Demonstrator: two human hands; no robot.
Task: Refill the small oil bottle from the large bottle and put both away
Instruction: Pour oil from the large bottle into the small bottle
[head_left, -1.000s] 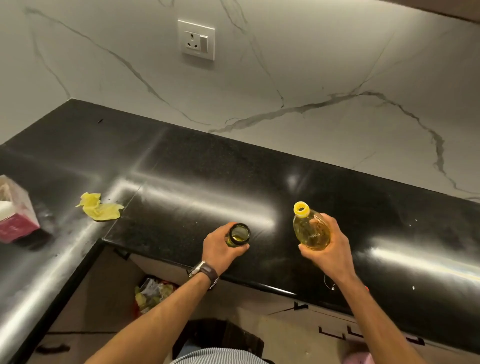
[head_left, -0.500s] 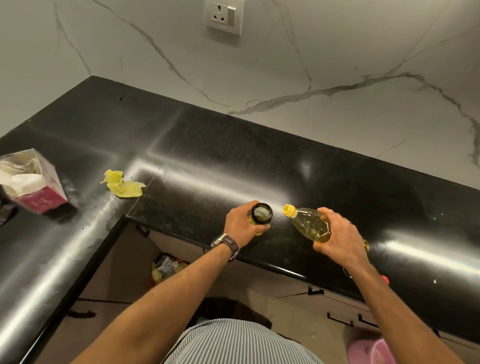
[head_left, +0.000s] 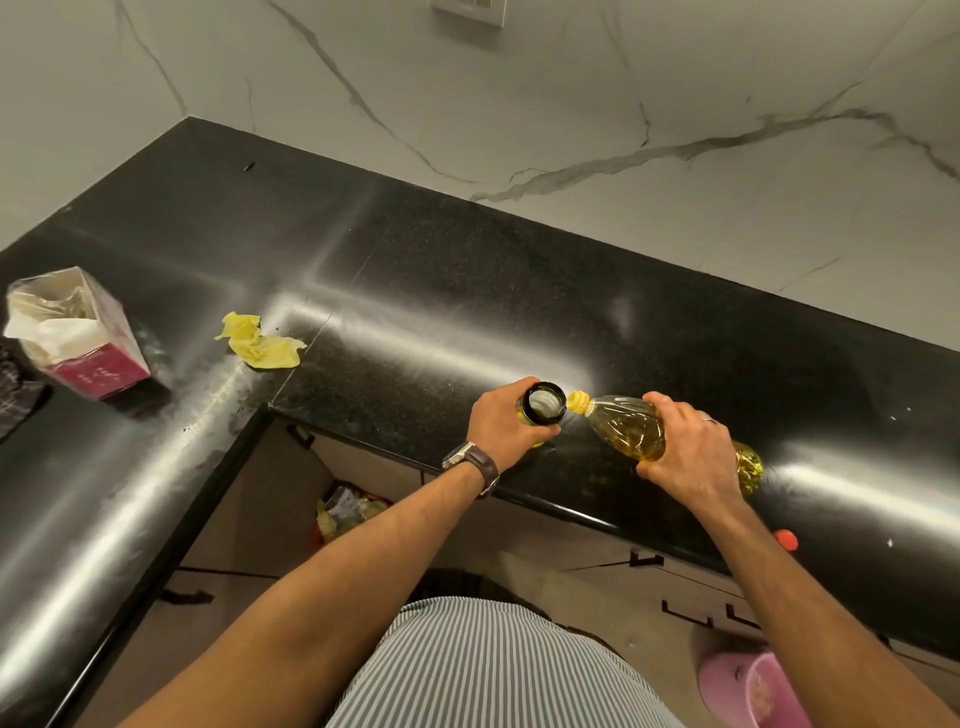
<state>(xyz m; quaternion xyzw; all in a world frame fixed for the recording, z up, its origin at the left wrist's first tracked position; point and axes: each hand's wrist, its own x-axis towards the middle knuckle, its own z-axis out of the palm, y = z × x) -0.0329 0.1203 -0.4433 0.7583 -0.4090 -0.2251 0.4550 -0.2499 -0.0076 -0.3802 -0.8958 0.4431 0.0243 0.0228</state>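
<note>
The left hand (head_left: 506, 418) is wrapped around the small bottle (head_left: 543, 407), which stands upright on the black desk (head_left: 441, 270) near its front edge. The mouth of this bottle is open and faces up. The right hand (head_left: 685, 457) is clamped on the body of the large bottle (head_left: 631, 426), which is tilted almost flat, with yellow oil inside. Its yellow neck (head_left: 577, 402) points left and sits just beside the rim of the small bottle; I cannot tell if they touch or if oil flows. The left wrist has a watch (head_left: 470, 460) and the right hand has a ring (head_left: 709, 420). Near the inner corner of the desk lies a crumpled yellow wrapper (head_left: 260, 343). Farther left, near the left edge, stands an open carton (head_left: 78, 332) with a red base.
</note>
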